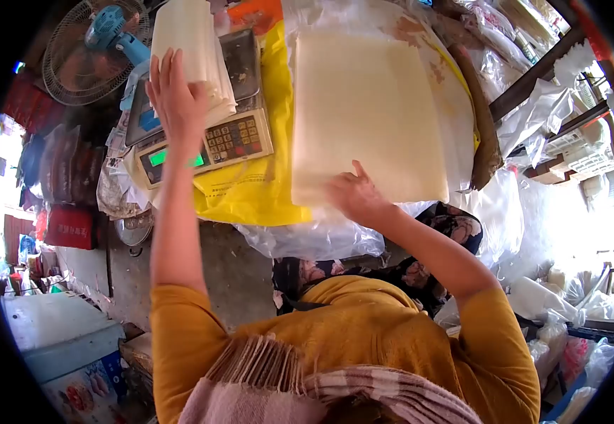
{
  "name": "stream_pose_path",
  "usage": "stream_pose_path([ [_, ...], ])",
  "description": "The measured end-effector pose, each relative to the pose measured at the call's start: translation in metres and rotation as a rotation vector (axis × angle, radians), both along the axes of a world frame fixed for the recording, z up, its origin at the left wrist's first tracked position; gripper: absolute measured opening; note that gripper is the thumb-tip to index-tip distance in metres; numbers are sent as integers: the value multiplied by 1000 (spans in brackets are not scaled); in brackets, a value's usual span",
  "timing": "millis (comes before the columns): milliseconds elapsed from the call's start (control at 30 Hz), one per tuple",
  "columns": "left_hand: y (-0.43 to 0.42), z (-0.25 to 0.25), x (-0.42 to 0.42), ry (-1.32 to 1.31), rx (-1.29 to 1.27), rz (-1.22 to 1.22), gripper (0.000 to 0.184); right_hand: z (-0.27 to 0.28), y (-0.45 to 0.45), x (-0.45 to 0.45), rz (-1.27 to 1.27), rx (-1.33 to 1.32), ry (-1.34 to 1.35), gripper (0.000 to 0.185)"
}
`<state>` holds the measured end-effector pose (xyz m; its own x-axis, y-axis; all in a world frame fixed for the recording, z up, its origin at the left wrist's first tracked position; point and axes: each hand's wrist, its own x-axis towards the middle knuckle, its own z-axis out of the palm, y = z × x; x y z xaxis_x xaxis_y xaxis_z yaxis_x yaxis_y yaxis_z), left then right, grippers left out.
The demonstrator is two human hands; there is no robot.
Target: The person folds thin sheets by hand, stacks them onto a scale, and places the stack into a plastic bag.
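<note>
My left hand (pixel 176 99) lies with outstretched fingers on a folded bundle of thin cream sheets (pixel 188 32). That bundle rests on a digital scale (pixel 240 138) with a keypad and a lit green display. Over the near edge of a broad, flat stack of similar cream sheets (pixel 370 106) is my right hand (pixel 358 198), a finger raised and the others smeared by motion. Whether those blurred fingers pinch a sheet cannot be made out. Yellow plastic sheeting (pixel 243 194) is spread under the scale and beside the stack.
A blue fan (pixel 105 28) stands at the back left, close to the scale. Clear plastic (pixel 307 240) hangs off the near table edge. On the right are plastic bags (pixel 540 116) and a dark rail; a pale-topped box (pixel 60 321) stands at lower left.
</note>
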<state>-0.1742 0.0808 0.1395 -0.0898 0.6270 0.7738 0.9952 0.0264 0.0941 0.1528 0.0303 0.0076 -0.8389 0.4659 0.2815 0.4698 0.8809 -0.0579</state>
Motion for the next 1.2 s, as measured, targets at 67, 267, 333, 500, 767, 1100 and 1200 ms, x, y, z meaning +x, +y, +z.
stream_pose_path([
  [67,-30,-16,44,-149,194,-227,55,-6,0,-7,-18,98,-55,8],
  [267,-106,-119,145,-380,-125,-389,69,-9,3,-16,-104,-198,-93,7],
  [333,-118,-132,152,-425,-213,-347,71,9,1,-18,-198,-247,-109,6],
  [500,-122,-146,155,-446,-232,-368,73,-10,-6,-26,-113,49,75,9],
  [767,-113,-135,163,-95,-627,-246,59,-6,69,54,-430,-1168,925,25],
  [1100,-55,-150,195,-125,-756,-472,75,80,134,111,-649,-264,383,21],
  [1200,-54,-148,192,-78,-776,-461,73,230,169,125,-796,205,686,19],
])
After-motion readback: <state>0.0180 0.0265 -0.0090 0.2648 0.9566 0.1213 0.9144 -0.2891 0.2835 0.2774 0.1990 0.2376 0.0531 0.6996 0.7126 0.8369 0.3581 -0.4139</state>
